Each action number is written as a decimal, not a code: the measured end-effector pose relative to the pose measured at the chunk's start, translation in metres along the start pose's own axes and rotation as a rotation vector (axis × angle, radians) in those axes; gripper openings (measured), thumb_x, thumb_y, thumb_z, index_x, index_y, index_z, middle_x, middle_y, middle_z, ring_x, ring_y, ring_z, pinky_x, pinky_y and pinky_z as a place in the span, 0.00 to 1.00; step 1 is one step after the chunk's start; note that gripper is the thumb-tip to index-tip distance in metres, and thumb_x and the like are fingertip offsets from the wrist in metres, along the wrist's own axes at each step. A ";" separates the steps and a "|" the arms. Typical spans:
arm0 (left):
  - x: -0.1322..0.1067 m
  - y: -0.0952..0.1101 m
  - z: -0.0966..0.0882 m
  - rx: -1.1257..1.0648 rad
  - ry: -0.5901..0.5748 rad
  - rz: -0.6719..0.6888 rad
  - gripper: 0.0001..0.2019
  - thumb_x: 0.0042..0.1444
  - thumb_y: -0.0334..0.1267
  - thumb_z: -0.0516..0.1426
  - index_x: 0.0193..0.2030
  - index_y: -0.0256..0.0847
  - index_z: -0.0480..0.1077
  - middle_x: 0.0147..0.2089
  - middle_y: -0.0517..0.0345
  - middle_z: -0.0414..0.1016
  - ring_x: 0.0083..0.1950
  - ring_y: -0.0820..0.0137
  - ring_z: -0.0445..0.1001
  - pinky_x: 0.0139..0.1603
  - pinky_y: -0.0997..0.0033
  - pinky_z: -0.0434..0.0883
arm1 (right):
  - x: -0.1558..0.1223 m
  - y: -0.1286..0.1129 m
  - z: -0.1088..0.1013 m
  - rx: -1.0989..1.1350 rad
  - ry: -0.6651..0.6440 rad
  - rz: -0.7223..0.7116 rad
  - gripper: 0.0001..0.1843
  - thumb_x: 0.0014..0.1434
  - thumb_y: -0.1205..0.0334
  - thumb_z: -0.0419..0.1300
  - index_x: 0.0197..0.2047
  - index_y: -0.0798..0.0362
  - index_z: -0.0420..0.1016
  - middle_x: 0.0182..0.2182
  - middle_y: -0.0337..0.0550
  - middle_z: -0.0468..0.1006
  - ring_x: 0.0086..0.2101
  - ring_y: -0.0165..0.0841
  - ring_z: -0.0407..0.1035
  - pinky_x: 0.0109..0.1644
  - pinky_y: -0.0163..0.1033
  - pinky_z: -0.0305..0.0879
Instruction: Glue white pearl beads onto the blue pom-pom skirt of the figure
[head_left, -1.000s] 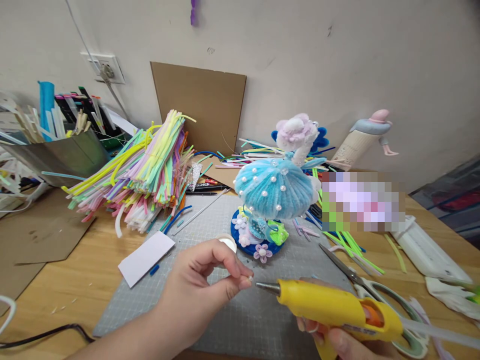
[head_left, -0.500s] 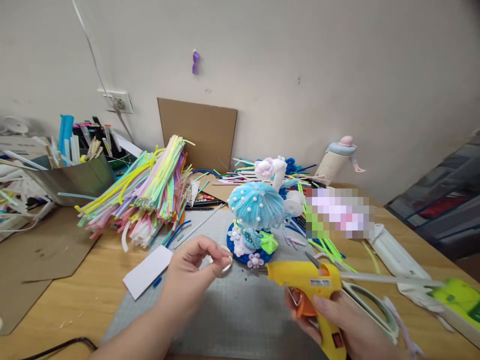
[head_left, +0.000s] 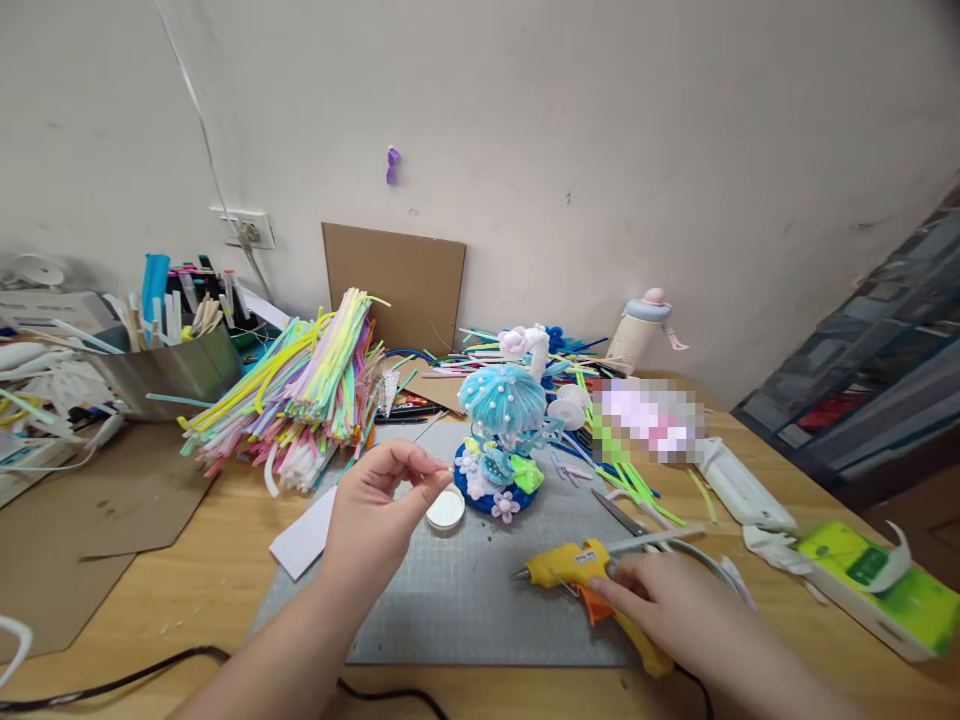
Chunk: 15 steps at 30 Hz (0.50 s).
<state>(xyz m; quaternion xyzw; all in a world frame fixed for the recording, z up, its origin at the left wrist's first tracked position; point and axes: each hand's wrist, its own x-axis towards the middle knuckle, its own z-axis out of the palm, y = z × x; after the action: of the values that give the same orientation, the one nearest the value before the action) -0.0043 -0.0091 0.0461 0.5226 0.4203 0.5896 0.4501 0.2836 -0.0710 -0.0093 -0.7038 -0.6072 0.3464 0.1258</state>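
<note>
My left hand (head_left: pixel 386 500) is closed in a pinch, a tiny white bead (head_left: pixel 451 469) just showing at its fingertips. Just right of and below those fingertips, a small round white dish (head_left: pixel 446 508) lies on the grey cutting mat (head_left: pixel 442 620). My right hand (head_left: pixel 649 590) grips a yellow hot glue gun (head_left: pixel 568 565) from above; the gun lies low over the mat, nozzle pointing left. Between and beyond the hands stands a fuzzy craft lamp-like figure with a pearl-dotted blue dome (head_left: pixel 501 398), on a dark blue base (head_left: pixel 480 497) with flowers.
A bundle of pastel pipe cleaners (head_left: pixel 315 370) lies at left, beside a metal container (head_left: pixel 180 375) of sticks. Scissors (head_left: pixel 626 515) lie behind the glue gun. A green-and-white packet (head_left: pixel 877 580) sits at right. A black cable (head_left: pixel 150 675) crosses the front.
My right hand has lowered the glue gun towards the mat. My left hand has shifted off the white dish, which now shows fully. The view has tilted up.
</note>
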 end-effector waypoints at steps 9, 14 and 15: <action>-0.008 0.019 0.011 -0.067 0.027 -0.012 0.09 0.45 0.34 0.67 0.27 0.40 0.70 0.28 0.61 0.77 0.34 0.72 0.75 0.37 0.74 0.70 | 0.024 -0.110 -0.043 0.470 0.402 -0.760 0.31 0.56 0.50 0.65 0.59 0.43 0.61 0.61 0.46 0.65 0.61 0.43 0.59 0.63 0.52 0.58; -0.003 0.028 0.015 -0.084 0.005 0.049 0.08 0.46 0.33 0.66 0.27 0.40 0.70 0.29 0.63 0.77 0.32 0.75 0.73 0.36 0.77 0.69 | 0.047 -0.126 -0.037 0.591 0.226 -0.767 0.39 0.56 0.48 0.65 0.65 0.46 0.53 0.68 0.49 0.56 0.65 0.43 0.52 0.68 0.54 0.51; -0.002 0.029 0.016 -0.081 0.001 0.054 0.08 0.46 0.33 0.66 0.28 0.40 0.70 0.28 0.63 0.77 0.32 0.75 0.72 0.36 0.77 0.69 | 0.048 -0.128 -0.035 0.643 0.186 -0.751 0.38 0.57 0.47 0.64 0.65 0.47 0.54 0.68 0.49 0.56 0.65 0.43 0.53 0.68 0.54 0.53</action>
<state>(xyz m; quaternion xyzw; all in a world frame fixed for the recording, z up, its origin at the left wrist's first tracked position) 0.0091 -0.0175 0.0755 0.5149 0.3822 0.6181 0.4547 0.2092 0.0120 0.0770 -0.3903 -0.6672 0.3827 0.5060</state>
